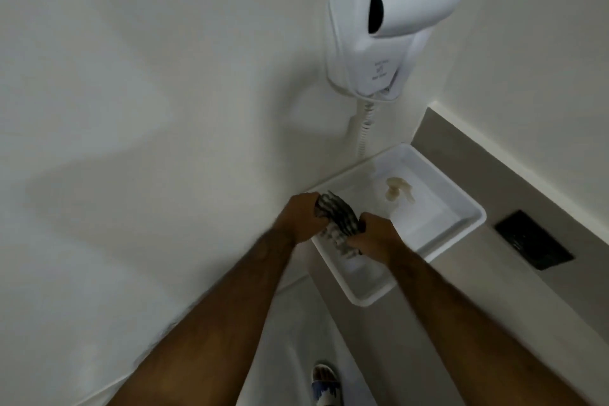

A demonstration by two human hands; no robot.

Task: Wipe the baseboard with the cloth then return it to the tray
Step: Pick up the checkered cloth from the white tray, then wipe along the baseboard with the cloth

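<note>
A dark grey-and-white patterned cloth [336, 222] is bunched between both my hands above the near left part of a white rectangular tray [461, 204]. My left hand [301, 219] grips the cloth's upper end, and my right hand [374, 236] grips its lower end, with part of the cloth hanging down into the tray. The tray stands on a grey counter [478, 277] in the corner by the white wall. A strip of white baseboard [151, 344] runs along the foot of the wall at lower left.
A small beige pump-like object [397, 193] lies in the tray's far half. A white wall-mounted hair dryer [392, 20] with a coiled cord hangs above the tray. A black socket plate [534, 241] sits in the counter at right. A patterned shoe [326, 384] shows on the floor below.
</note>
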